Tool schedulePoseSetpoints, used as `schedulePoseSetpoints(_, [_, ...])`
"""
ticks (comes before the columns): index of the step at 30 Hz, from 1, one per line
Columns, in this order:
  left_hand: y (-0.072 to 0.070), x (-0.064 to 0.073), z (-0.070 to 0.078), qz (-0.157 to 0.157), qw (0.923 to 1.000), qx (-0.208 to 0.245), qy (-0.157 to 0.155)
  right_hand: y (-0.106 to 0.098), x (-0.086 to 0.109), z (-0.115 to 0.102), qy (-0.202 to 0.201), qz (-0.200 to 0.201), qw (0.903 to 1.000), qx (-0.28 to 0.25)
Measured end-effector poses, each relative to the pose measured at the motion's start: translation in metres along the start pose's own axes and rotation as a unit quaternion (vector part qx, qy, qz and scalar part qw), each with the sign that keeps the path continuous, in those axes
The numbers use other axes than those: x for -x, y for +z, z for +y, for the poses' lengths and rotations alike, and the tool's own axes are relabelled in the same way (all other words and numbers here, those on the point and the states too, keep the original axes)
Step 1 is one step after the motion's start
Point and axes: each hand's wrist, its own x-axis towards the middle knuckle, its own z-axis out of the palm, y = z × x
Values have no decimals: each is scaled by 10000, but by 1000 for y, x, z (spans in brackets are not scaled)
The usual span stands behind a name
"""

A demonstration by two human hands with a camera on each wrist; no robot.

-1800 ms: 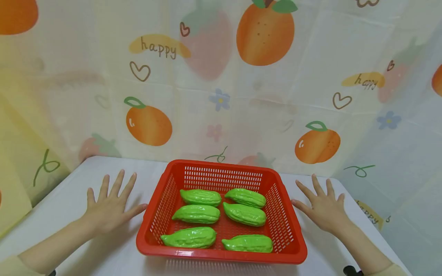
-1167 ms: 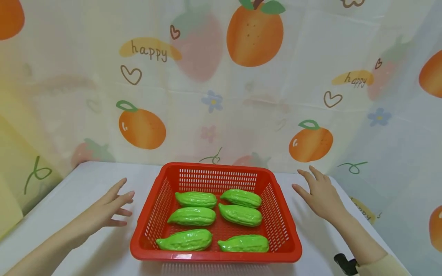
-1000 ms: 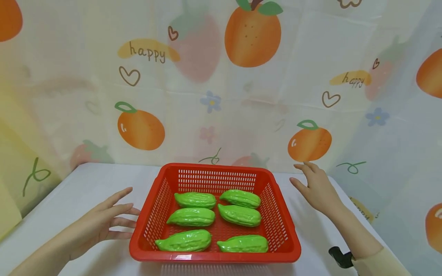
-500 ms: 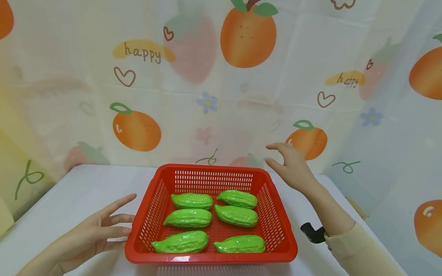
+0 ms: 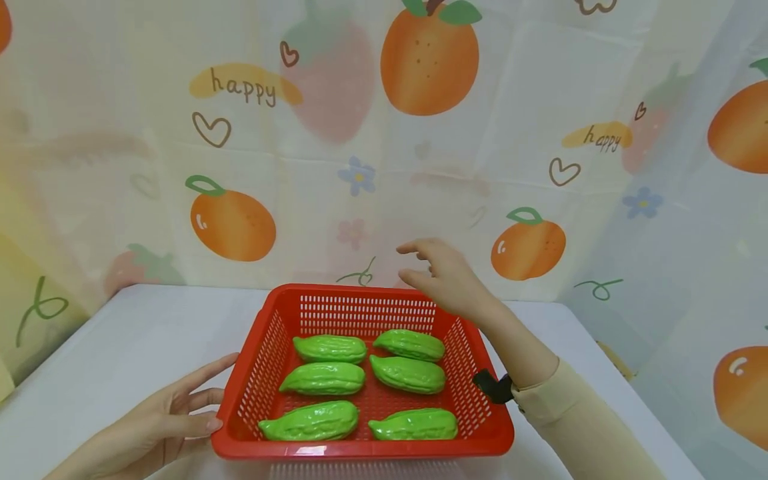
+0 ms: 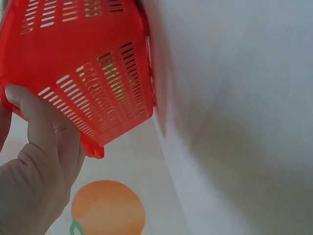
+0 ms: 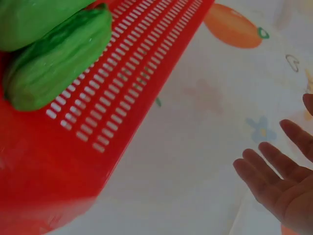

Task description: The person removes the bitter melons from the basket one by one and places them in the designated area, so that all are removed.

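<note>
A red plastic basket (image 5: 366, 451) with slotted walls stands on the white table. Several glossy, ridged green bitter melons (image 5: 315, 421) lie inside it in two columns. At the basket's left side is my left hand (image 5: 157, 427), thumb and index fingertips right at the rim; its other fingers are partly hidden there. The left wrist view shows those fingertips meeting the red rim (image 6: 6, 58) from outside. My right hand (image 5: 447, 277) hovers over the basket's far right corner, holding nothing, fingers loosely bent. In the right wrist view, one bitter melon (image 7: 61, 61) lies against the slotted wall.
The white tabletop (image 5: 174, 320) extends on both sides of the basket. Behind it hangs a fruit-print cloth (image 5: 336, 220). A black device (image 5: 493, 387) sits at my right wrist, beside the beige sleeve (image 5: 576, 420), above the basket's right wall.
My left hand has turned and come right to the basket's left rim. My right hand has risen and swung left from beside the basket to over its far right corner. The bitter melons keep their arrangement.
</note>
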Motion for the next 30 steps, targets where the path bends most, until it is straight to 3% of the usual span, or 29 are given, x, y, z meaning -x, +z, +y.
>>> schedulePoseSetpoints(5, [0,0,-5,-74,9998,186,56,11,-13,-9,-87,-323,9993,-170])
schedulePoseSetpoints(11, [0,1,-6,-108,9994,310,62,30,-28,-16,41,-1010,9944,-309])
schedulePoseSetpoints(19, [1,2,-5,-26,9995,321,20,61,-47,-19,-15,-1958,9778,-739])
schedulePoseSetpoints(30, [2,1,-4,0,9993,362,8,87,-62,-15,97,-2537,9583,-1310])
